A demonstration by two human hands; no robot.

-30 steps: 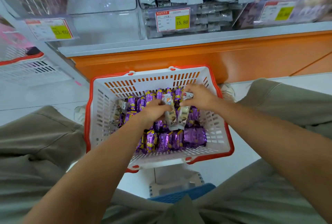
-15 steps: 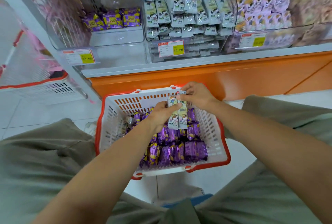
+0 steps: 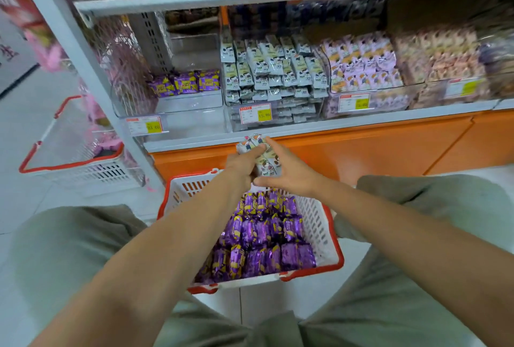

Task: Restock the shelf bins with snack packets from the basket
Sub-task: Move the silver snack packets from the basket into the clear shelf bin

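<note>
A crouching person holds a small bundle of white packets above the far rim of the basket, just below the shelf. The left hand has its fingers curled round the bundle, and the right hand presses nearly straight fingers against the other side. The middle bin, stocked with matching white wrappers, looks close to full. The basket is thick with purple packets while the left bin shows only a short row of that kind at its back — most of the restocking, by the look of it, is yet to do.
</note>
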